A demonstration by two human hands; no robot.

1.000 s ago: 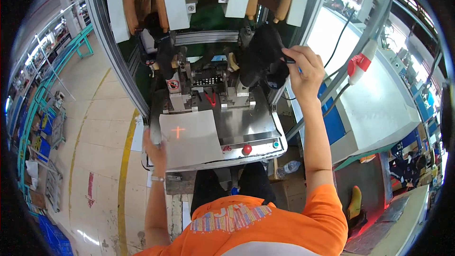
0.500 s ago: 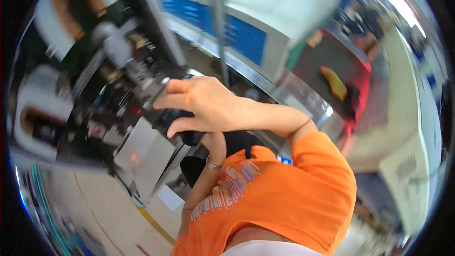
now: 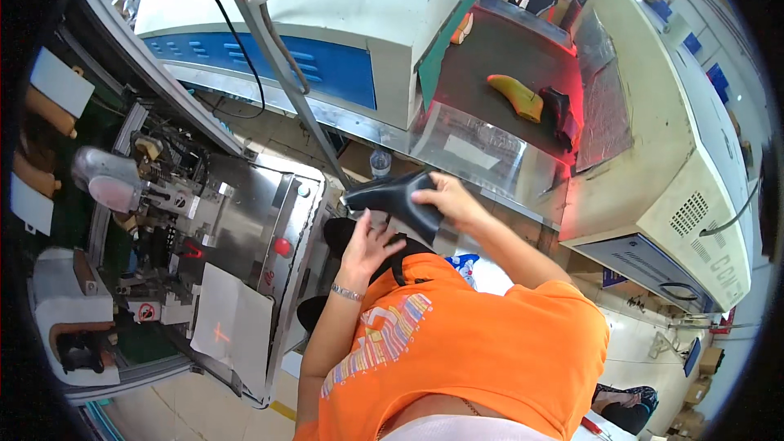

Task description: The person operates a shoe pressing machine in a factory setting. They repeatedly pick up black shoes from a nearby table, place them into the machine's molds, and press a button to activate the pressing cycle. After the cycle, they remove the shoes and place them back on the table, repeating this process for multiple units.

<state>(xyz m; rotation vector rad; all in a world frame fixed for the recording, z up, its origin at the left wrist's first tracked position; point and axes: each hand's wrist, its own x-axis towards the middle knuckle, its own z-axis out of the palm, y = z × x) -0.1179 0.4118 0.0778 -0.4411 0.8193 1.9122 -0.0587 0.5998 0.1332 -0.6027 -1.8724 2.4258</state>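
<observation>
A shoe upper (image 3: 398, 198) is held in the right hand (image 3: 451, 200), with a machine (image 3: 251, 196) set at left and a belt (image 3: 467, 73) ahead at right.

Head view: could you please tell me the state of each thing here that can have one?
Right hand: closed on the black shoe upper.
Black shoe upper: held up off the machine, above the person's lap.
Left hand: open, fingers spread, close to the upper.
White sheet: lying on the machine's front, with a glowing red cross on it.
Yellow shoe-shaped piece: lying on the dark belt.
Red button: pressed or not, cannot tell.
</observation>
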